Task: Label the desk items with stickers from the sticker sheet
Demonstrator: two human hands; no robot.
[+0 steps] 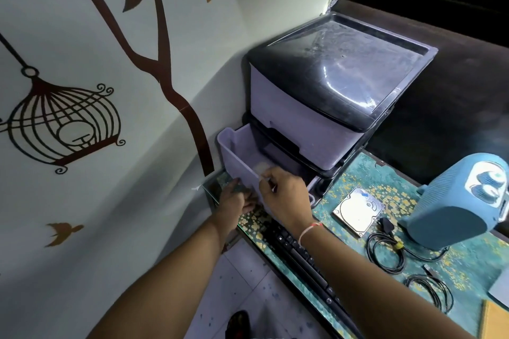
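At the desk's far left corner, one drawer (242,162) juts open from the unit (330,107). The right hand (283,195) pinches a small white sticker (265,178) at its front wall; the left hand (235,201), fingers loosely spread, steadies it below. No writing is legible. Two cables (385,253) lie right.

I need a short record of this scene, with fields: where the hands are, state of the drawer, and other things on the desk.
left hand: low at the front of the pulled-out drawer, partly hidden
right hand: at the drawer's front rim, fingers pinched on something small and pale; cannot tell what
drawer: open, lower one of the drawer unit; upper drawer closed
drawer contents: something pale inside, unclear
desk: patterned teal top
on desk: hard drive, keyboard, blue speaker, two coiled black cables
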